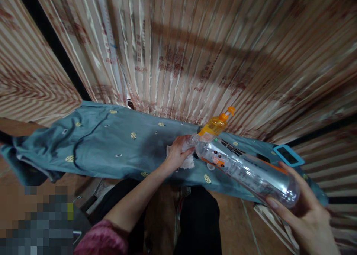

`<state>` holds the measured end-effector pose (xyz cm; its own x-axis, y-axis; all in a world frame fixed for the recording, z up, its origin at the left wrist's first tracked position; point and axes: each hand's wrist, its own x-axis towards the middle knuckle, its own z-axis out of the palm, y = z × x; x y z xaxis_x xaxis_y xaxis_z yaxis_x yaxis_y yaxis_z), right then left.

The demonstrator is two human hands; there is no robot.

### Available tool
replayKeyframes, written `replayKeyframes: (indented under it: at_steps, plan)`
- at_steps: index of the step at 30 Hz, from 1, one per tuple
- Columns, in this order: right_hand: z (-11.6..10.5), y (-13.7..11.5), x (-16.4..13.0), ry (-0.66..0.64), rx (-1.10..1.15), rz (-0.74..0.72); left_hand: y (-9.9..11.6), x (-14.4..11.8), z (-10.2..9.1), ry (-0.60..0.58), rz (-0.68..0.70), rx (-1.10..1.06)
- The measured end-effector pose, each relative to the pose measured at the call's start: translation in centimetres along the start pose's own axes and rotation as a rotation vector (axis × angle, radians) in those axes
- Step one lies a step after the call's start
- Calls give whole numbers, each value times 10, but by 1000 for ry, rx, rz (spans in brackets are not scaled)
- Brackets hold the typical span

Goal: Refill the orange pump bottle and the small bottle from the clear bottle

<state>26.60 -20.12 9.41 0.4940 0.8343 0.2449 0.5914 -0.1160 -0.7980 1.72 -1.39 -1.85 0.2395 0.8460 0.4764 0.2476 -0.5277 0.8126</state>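
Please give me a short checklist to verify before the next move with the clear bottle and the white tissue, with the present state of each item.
1. Right hand has a firm hold on the base of the clear plastic bottle: ok, fingers wrap around it.
2. Bottle is tilted, mouth toward the left hand: ok.
3. Left hand holds the white tissue at the bottle mouth: ok.
4. Bottle cap is off: cannot tell, the hand and tissue hide the mouth.
5. Orange pump bottle stands upright behind: ok, but close to the clear bottle's neck.
6. Phone in the blue case lies apart from the bottle mouth: ok.
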Motion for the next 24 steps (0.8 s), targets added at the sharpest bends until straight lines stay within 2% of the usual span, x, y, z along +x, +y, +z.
replayKeyframes:
  at_steps: [8,14,24]
  plan:
    - [4,-6,7,-29,1,-58,1,2,1,-4,-22,37]
    - [6,-5,10,2,-30,-199,-3,3,3,23,-48,38]
    - [7,-12,16,-3,70,-136,2,2,3,40,-64,-11]
